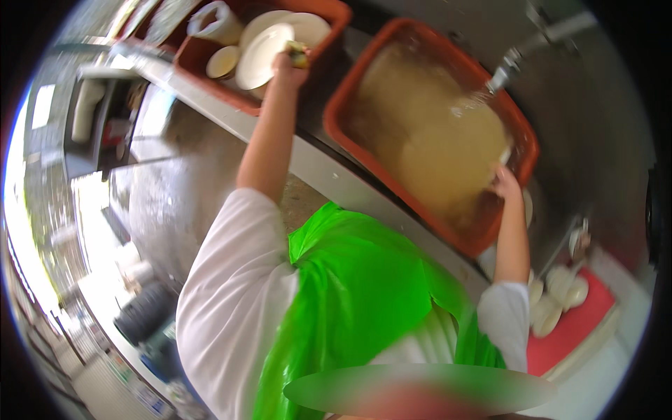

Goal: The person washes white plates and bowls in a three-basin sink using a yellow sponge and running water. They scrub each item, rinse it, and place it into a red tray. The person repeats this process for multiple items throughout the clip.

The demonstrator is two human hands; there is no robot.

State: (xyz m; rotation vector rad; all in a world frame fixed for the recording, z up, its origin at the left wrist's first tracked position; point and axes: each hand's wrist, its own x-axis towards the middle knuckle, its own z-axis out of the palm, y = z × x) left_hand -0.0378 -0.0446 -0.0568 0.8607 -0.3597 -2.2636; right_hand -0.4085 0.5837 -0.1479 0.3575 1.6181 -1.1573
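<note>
At the upper left, my left hand [289,67] is closed on a small yellow-and-green sponge [299,54]. It is right beside a white plate [266,54] in an orange-brown tub [238,103]; whether it also touches the plate I cannot tell. My right hand [505,183] reaches over the right side of a second orange-brown tub [380,171] full of cloudy water [434,126]. Its fingers are bent at the water, near a small whitish edge that is too blurred to name.
A faucet [498,75] runs into the water tub. The left tub also holds a small bowl [222,61] and a white container [213,22]. Several white cups [546,315] lie by a red mat [577,325] at lower right. A metal counter edge [336,178] runs before me.
</note>
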